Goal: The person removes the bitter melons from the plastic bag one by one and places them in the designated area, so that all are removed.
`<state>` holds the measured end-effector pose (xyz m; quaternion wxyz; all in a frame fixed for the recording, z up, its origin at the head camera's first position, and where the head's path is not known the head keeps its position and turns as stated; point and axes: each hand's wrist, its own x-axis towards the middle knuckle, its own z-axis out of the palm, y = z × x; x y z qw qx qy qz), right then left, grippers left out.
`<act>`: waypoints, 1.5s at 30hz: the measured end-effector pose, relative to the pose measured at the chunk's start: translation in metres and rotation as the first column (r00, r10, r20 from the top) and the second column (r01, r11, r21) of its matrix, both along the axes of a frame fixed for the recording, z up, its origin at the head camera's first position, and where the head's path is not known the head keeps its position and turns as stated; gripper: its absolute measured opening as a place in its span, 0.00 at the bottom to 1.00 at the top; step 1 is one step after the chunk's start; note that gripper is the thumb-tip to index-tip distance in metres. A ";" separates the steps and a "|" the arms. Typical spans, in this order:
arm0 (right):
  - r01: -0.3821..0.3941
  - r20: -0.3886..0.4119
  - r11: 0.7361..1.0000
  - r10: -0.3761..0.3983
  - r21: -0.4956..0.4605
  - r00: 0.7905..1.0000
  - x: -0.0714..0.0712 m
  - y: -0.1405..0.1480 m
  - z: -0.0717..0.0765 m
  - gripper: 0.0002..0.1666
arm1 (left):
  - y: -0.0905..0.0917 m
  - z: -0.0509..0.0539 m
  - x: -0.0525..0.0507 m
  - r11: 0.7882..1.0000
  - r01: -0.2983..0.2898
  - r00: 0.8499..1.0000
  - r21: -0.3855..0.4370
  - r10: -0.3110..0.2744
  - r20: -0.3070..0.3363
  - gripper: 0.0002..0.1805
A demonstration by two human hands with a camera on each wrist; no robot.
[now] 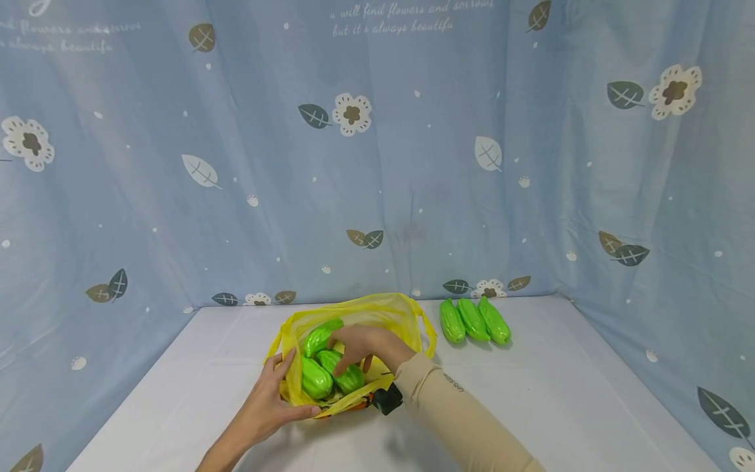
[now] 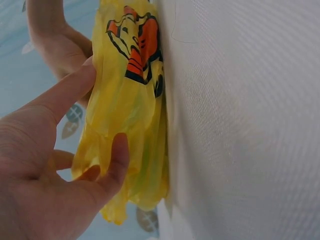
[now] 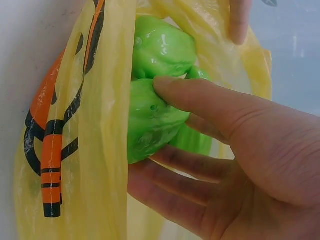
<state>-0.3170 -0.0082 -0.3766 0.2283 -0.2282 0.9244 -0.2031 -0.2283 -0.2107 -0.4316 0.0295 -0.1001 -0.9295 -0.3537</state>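
Observation:
A yellow plastic bag (image 1: 377, 305) with an orange and black print lies with its mouth open on the white table, several green ribbed vegetables inside. My left hand (image 1: 262, 400) touches its left side and front rim, and in the left wrist view the fingers of that hand (image 2: 55, 155) are spread against the yellow plastic (image 2: 115, 105). Reaching into the bag, my right hand (image 1: 362, 344) holds one green vegetable (image 1: 348, 377). The right wrist view has its thumb on top of that vegetable (image 3: 152, 117) and the fingers of the hand (image 3: 235, 150) beneath. Another vegetable (image 3: 165, 47) touches it.
Three more green vegetables (image 1: 474, 320) lie side by side on the table (image 1: 548, 367), behind and to the right of the bag. A blue patterned curtain (image 1: 413, 196) hangs along the back and both sides.

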 end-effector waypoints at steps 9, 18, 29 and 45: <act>0.010 0.018 1.000 -0.009 -0.020 1.000 0.000 0.001 -0.002 0.34 | 0.000 0.000 0.001 1.000 -0.008 1.000 0.009 0.008 0.020 0.65; 0.009 0.019 1.000 -0.009 -0.017 1.000 -0.001 0.002 -0.003 0.34 | 0.001 -0.001 0.000 1.000 0.000 1.000 0.031 -0.001 0.016 0.65; -0.033 -0.006 0.999 0.033 0.010 0.999 -0.001 0.006 -0.003 0.34 | 0.001 -0.001 0.000 0.999 0.007 1.000 0.031 -0.007 0.012 0.64; -0.069 -0.026 0.996 0.067 -0.056 0.997 -0.001 0.023 0.009 0.35 | 0.000 0.001 -0.001 1.000 0.005 1.000 0.030 -0.006 0.023 0.64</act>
